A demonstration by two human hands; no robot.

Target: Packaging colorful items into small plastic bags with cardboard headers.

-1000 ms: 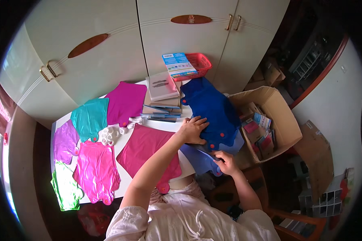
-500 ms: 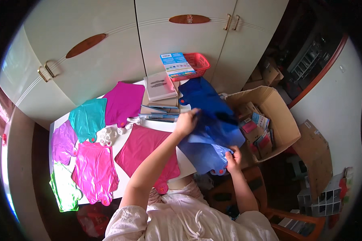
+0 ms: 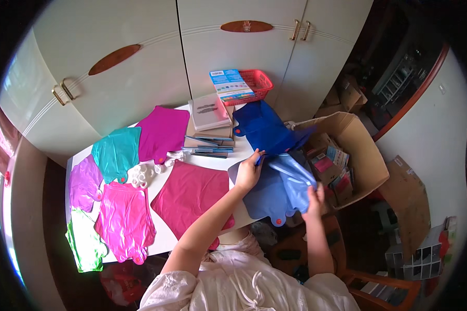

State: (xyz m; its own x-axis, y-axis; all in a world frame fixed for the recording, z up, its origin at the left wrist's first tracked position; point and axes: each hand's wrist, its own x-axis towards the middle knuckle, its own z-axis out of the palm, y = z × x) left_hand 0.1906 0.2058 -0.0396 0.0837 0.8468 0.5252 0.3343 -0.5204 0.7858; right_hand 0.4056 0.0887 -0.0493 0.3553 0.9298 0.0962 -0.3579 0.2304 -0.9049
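- Your left hand (image 3: 248,173): fingers pinched on a blue edge; can't tell which sheet's.
- Your right hand (image 3: 314,201): fingers clamped on light-blue glossy sheet (image 3: 296,179), bunched over periwinkle sheet (image 3: 264,199) at right end of white table (image 3: 218,163).
- Dark-blue sheet (image 3: 264,126) behind, cardboard carton (image 3: 371,155) just right.

Before us, a pale-blue sheet (image 3: 291,179) and a deep-blue sheet (image 3: 266,127) join a crimson sheet (image 3: 194,192), pink sheet (image 3: 123,220), magenta sheet (image 3: 163,132), teal sheet (image 3: 117,149), lilac sheet (image 3: 83,179) and green sheet (image 3: 85,243), the last glaring nearly white, against a white table (image 3: 222,165). Red dots (image 3: 278,221) mark several. Beyond: a red basket (image 3: 265,92) and cream cupboard (image 3: 228,57) with brown ovals (image 3: 114,59).
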